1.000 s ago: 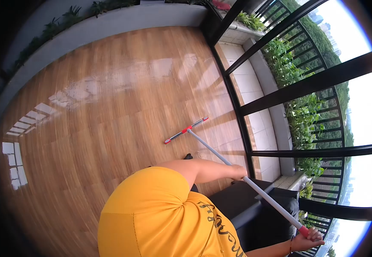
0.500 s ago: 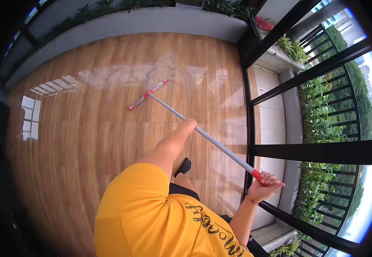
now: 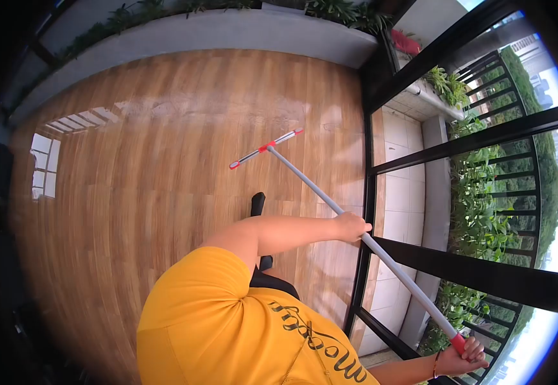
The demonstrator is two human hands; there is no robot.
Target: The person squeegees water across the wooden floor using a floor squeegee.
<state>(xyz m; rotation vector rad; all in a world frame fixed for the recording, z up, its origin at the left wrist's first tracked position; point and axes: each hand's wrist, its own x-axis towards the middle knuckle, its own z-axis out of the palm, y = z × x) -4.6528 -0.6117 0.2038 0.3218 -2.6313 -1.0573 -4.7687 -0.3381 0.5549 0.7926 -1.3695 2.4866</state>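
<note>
A long grey pole [image 3: 407,280] slants from upper left to lower right, joined to a squeegee head [image 3: 267,147] with red joint and end caps, which rests on the wood-look floor [image 3: 163,218]. My left hand [image 3: 352,227] is closed around the pole near its middle, its fingertips partly hidden. Lower right, my right hand [image 3: 462,358] wraps the red grip [image 3: 459,343] at the pole's end; a thin bracelet circles that wrist. Pale reflections and wet-looking marks show on the floor beyond the squeegee.
Black-framed glass panels [image 3: 370,186] run along the right, with pale tiles [image 3: 397,179], green plants [image 3: 484,199] and a black railing beyond. A grey planter wall [image 3: 227,33] borders the far side. Below the squeegee are my dark-covered feet [image 3: 257,204].
Since half a second ago, the squeegee head has moved right and slightly down. Both hands have shifted right and down with the pole, still holding it. The view has turned slightly.
</note>
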